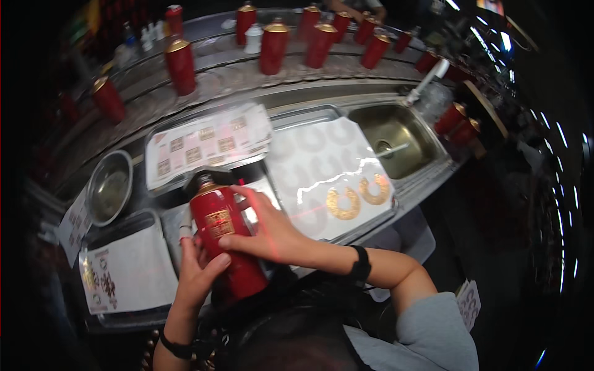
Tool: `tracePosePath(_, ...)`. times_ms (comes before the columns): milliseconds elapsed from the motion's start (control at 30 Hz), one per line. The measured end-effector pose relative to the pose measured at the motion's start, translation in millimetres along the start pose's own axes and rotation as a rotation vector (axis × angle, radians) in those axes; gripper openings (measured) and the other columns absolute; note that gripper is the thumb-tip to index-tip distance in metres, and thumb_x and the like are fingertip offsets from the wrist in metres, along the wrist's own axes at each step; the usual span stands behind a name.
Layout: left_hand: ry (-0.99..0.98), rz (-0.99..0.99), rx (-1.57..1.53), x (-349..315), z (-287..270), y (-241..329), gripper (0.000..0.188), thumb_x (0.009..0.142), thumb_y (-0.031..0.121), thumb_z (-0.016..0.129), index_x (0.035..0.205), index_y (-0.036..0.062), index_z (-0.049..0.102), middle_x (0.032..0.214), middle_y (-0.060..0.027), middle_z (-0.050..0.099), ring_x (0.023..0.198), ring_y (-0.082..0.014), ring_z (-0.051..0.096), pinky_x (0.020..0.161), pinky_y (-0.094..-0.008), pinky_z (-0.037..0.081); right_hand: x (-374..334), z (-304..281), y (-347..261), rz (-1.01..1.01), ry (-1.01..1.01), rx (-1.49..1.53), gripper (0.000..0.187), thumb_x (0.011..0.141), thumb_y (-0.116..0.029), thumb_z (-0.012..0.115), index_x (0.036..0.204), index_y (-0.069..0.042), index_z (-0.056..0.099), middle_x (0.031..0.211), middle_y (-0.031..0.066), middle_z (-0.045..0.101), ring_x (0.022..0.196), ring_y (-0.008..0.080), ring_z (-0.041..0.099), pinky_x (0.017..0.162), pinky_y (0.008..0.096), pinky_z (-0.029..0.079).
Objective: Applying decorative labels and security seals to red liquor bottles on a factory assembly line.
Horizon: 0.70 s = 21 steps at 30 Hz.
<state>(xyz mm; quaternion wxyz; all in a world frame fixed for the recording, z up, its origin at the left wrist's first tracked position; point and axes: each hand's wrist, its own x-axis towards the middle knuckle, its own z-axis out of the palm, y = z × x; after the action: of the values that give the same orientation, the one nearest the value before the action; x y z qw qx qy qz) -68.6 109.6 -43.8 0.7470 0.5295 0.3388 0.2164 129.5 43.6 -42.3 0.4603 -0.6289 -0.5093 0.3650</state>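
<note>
A red bottle (244, 270) with a gold band at its shoulder lies tilted in front of me, its neck pointing away. On its front sits a square gold label (219, 223). My left hand (199, 270) holds the bottle's left side, with the thumb on the red surface. Across the upper right side, my right hand (267, 229) grips it, its thumb near the gold label and its fingers by the shoulder. Behind the neck is a dark holder (213, 171). To the right, a white sheet (309, 185) carries gold horseshoe-shaped decals (342, 203).
Left of me are a metal bowl (110, 188) and a tray with a decal sheet (139, 272). Beyond the bottle lie printed sheets (210, 139) on another tray. A sink (396, 139) is at right. Several red bottles (274, 48) stand along a conveyor at the back.
</note>
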Motion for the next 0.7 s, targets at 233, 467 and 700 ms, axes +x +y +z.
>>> tracePosePath(233, -0.005, 0.001, 0.069, -2.6, 9.1, 6.2, 0.071, 0.086, 0.018, 0.077, 0.127, -0.0017, 0.023, 0.138, -0.0252, 0.044, 0.131, -0.0297, 0.048, 0.109, -0.0429, 0.042, -6.0, -6.4, -13.6, 0.097, -0.08, 0.072, 0.089, 0.082, -0.038, 0.078, 0.147, 0.001, 0.031, 0.135, 0.025, 0.043, 0.123, 0.0316, 0.05, 0.085, 0.0399, 0.055)
tracePosePath(467, 0.034, -0.034, 0.047, -1.4, 4.3, 7.6, 0.08, 0.086, 0.016, 0.075, 0.141, 0.0016, 0.019, 0.144, -0.0234, 0.041, 0.133, -0.0284, 0.047, 0.112, -0.0445, 0.038, 15.0, 3.4, -18.3, 0.195, -0.031, 0.108, 0.077, 0.082, -0.041, 0.077, 0.136, 0.001, 0.041, 0.121, 0.0213, 0.051, 0.099, 0.024, 0.059, 0.072, 0.0329, 0.054)
tracePosePath(700, 0.087, 0.017, -0.039, 0.0, 1.4, 6.1, 0.062, 0.087, 0.021, 0.076, 0.118, -0.0046, 0.029, 0.13, -0.0261, 0.05, 0.122, -0.0275, 0.056, 0.099, -0.0385, 0.051, 22.7, 11.3, -19.6, 0.237, 0.039, 0.064, 0.077, 0.079, -0.047, 0.079, 0.129, 0.0, 0.045, 0.109, 0.017, 0.055, 0.074, 0.0161, 0.056, 0.063, 0.0298, 0.049)
